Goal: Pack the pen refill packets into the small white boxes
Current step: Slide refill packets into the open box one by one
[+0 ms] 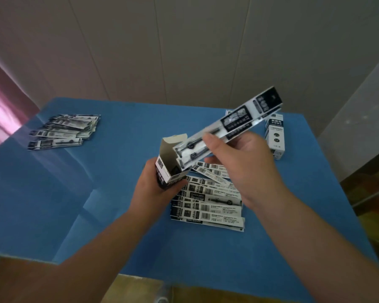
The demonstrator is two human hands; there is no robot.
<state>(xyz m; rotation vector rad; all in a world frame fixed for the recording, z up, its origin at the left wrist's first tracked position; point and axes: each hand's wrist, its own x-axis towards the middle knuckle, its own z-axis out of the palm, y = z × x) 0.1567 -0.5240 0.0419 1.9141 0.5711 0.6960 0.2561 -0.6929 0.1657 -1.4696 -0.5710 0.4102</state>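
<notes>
- The blue desk (pixel 206 248) meets a pale panelled wall (pixel 184 40) at its far edge; its near edge shows low in the view, and its right edge falls away toward a lower surface.
- Bare blue surface lies between the far-left fan of packets (pixel 61 131) and the middle pile of packets (pixel 208 206).
- The left hand (pixel 155 189) grips an open white box (pixel 172 165), flap up, above the middle pile's left end.
- The right hand (pixel 241 162) pinches a bundle of refill packets (pixel 228 127), tilted, its lower end in the box mouth.
- A closed box (pixel 276 136) stands far right, just beyond the right hand.
</notes>
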